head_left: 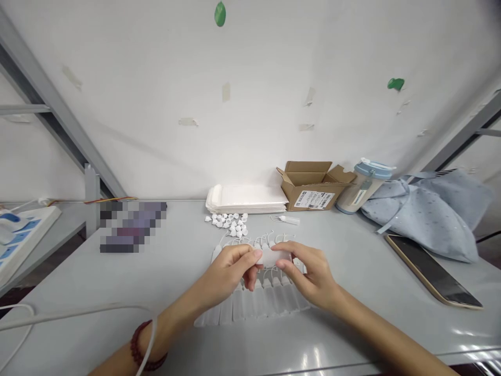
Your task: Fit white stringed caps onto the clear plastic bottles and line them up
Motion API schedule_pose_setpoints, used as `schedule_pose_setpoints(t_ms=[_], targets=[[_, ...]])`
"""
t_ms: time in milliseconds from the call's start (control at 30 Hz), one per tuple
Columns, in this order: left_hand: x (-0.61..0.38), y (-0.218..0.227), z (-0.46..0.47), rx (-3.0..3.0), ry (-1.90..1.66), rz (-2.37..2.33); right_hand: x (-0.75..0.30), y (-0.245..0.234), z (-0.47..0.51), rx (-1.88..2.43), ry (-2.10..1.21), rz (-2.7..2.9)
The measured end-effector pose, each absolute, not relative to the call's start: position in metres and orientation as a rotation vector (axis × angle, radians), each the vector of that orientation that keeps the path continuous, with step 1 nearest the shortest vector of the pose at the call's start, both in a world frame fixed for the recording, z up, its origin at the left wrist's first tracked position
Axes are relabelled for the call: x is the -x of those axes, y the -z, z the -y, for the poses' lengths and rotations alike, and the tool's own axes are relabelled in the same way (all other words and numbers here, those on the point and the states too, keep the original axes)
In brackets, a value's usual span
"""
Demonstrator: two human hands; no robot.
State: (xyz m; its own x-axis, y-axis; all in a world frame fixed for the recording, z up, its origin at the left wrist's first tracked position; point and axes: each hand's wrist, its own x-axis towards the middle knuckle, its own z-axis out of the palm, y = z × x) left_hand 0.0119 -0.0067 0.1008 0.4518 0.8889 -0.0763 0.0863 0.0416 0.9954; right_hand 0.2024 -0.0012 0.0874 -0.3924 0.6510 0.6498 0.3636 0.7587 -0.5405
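A small translucent white plastic bottle (270, 257) lies level between my two hands, above the table. My left hand (235, 263) pinches its left end between thumb and curled fingers. At the right end, the thumb and forefinger of my right hand (307, 266) close around the bottle; that end is partly hidden. Beneath my hands, similar translucent bottles (254, 305) lie side by side in rows, with thin white loops at their tops. Beyond them is a heap of small white caps (235, 224). A single bottle (289, 220) lies apart behind my right hand.
At the back stand a stack of white padded envelopes (250, 198), an open cardboard box (313, 188) and a tumbler (362, 188). A blue cloth bag (426, 214) and a phone (432, 271) lie right. A white cable (97, 309) crosses my left forearm; a power strip (27, 235) is far left.
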Motion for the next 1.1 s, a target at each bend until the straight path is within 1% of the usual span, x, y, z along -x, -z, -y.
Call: schedule_pose_setpoints(t_ms=[100, 200, 300, 400, 600, 833, 1100], targets=[[-0.012, -0.101, 0.006, -1.352, -0.779, -0.906, -0.203, -0.083, -0.001, 0.653, -0.107, 2.078], [-0.011, -0.101, 0.006, -1.325, -0.781, -0.903, -0.204, -0.079, -0.004, 0.601, 0.059, 2.126], [-0.011, -0.100, 0.004, -1.342, -0.785, -0.931, -0.205, -0.077, -0.006, 0.591, 0.118, 2.153], [-0.011, -0.100, 0.004, -1.410, -0.802, -0.971, -0.205, -0.078, -0.006, 0.626, 0.095, 2.177], [-0.011, -0.101, 0.007, -1.510, -0.832, -1.011, -0.205, -0.084, -0.003, 0.769, -0.269, 2.216], [-0.011, -0.099, 0.011, -1.645, -0.869, -1.110, -0.207, -0.087, -0.004, 0.893, -0.592, 2.116], [-0.013, -0.097, 0.013, -1.887, -0.944, -1.120, -0.206, -0.093, -0.006, 0.898, -1.194, 1.896]])
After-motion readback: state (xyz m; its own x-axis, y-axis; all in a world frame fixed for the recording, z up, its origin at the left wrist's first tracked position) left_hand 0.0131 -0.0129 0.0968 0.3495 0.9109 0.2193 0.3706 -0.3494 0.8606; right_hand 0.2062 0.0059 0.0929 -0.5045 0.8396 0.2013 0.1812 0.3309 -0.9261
